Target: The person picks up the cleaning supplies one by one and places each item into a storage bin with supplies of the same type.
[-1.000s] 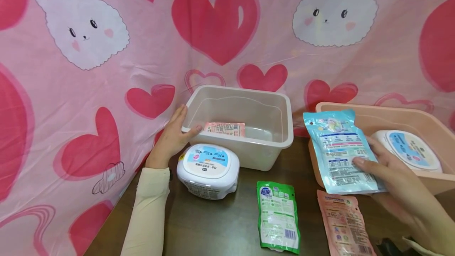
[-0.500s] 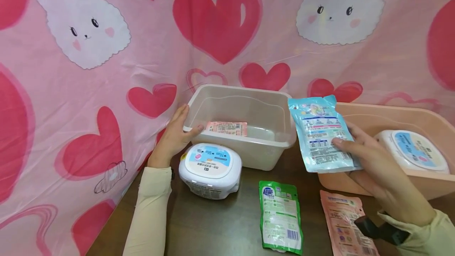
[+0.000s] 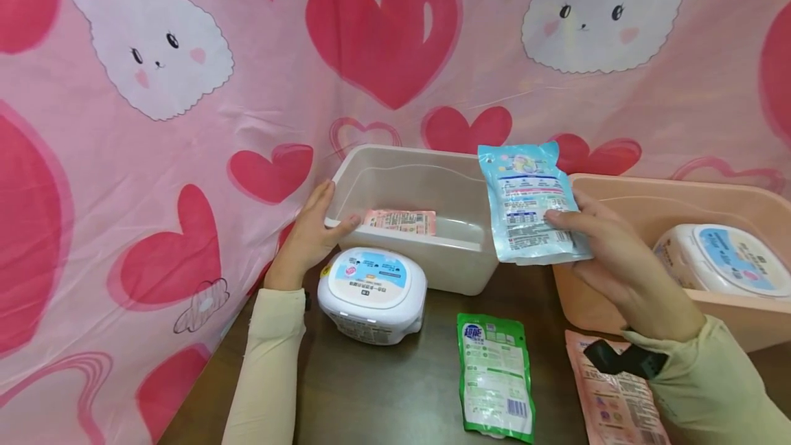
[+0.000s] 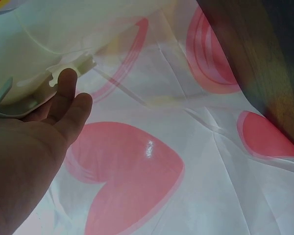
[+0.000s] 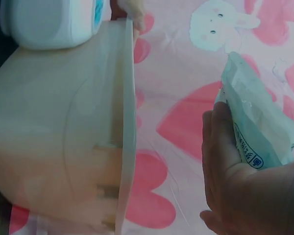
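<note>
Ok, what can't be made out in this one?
- Print on the blue pouch: too small in the head view; edge-on in the right wrist view.
- Pink pouch on the table: cut by the bottom edge, partly under the right hand's sleeve.
- Left hand thumb: hidden behind the clear bin rim in the left wrist view.

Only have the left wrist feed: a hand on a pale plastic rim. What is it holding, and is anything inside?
Observer: The left hand grips the near left corner of a clear bin. One pink pouch lies flat inside.
Operator: Right hand?
Observer: The right hand holds a blue pouch upright, raised between the clear bin and a peach bin.
Operator: Anything on the table?
Observer: A white tub stands in front of the clear bin, and a green pouch lies flat to its right.
</note>
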Tool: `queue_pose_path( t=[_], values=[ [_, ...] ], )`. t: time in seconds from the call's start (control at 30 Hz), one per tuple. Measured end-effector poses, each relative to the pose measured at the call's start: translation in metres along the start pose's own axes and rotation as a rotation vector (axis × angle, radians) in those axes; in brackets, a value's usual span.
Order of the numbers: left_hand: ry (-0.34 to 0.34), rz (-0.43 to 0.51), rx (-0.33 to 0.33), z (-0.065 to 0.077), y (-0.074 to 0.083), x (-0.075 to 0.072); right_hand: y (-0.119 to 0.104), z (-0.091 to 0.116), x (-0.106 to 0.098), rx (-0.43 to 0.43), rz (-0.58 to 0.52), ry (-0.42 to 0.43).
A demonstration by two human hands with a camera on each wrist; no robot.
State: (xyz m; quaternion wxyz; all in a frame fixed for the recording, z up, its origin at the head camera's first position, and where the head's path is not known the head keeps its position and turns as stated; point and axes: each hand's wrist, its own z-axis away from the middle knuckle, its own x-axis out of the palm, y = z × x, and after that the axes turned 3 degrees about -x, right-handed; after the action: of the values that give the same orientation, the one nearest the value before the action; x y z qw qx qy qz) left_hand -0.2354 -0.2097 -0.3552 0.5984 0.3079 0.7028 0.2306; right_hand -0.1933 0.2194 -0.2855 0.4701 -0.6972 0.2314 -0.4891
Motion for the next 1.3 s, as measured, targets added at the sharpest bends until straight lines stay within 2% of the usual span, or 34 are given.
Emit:
queue_pose_path(
  t=[0.2, 0.4, 0.57, 0.77, 0.9, 1.07, 1.3],
  values=[
    [-0.003, -0.007, -0.013, -0.001, 0.002, -0.002, 0.002, -0.016, 0.023, 0.086, -0.004, 0.074],
    [0.009, -0.006, -0.001, -0.003, 0.003, -0.001, 0.01, -0.038, 0.047, 0.121, -0.019, 0.075],
    [0.02, 0.011, 0.023, -0.002, 0.004, 0.001, 0.021, -0.059, 0.059, 0.161, -0.028, 0.109],
    [0.023, 0.011, 0.019, 0.002, 0.002, 0.001, 0.041, -0.088, 0.063, 0.163, -0.078, 0.1],
    [0.026, 0.015, 0.007, 0.005, -0.001, 0.002, 0.057, -0.104, 0.062, 0.21, -0.196, 0.131],
    [0.017, 0.038, 0.001, 0.007, -0.001, 0.006, 0.063, -0.109, 0.056, 0.268, -0.297, 0.165],
    [0.035, 0.026, 0.038, 0.003, -0.001, 0.004, 0.06, -0.111, 0.049, 0.251, -0.285, 0.153]
  ],
)
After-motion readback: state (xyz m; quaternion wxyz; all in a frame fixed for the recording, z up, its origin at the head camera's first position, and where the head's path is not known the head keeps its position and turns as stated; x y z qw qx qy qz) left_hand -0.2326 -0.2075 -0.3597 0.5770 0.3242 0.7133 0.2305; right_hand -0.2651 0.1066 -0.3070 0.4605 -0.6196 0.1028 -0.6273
